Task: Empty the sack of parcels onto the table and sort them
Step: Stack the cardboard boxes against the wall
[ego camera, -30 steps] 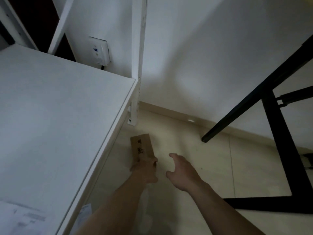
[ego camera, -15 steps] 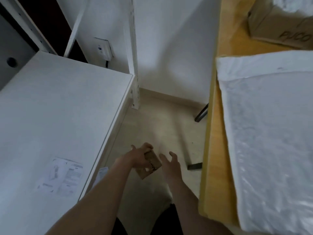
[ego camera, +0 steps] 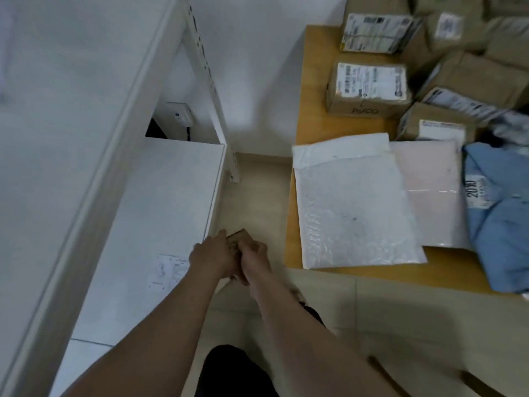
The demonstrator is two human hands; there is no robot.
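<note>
A small brown cardboard box (ego camera: 240, 235) is held in front of me, between the white shelf and the wooden table. My left hand (ego camera: 213, 257) grips its left side and my right hand (ego camera: 255, 257) grips its right side; most of the box is hidden by the fingers. On the wooden table (ego camera: 315, 90) lie a white bubble mailer (ego camera: 352, 202), a pink mailer (ego camera: 432, 190), a blue plastic parcel (ego camera: 503, 224) and several brown labelled cardboard boxes (ego camera: 369, 87) at the back.
A white shelf unit (ego camera: 160, 202) stands at the left with a paper label (ego camera: 169, 270) on its lower board and an upright post (ego camera: 211, 90). A wall socket (ego camera: 179, 116) sits behind it. Beige floor (ego camera: 254, 193) lies between shelf and table.
The view rose from the floor to table height. My left hand lifted the small box off the floor, and my right hand closed in and now grips it too.
</note>
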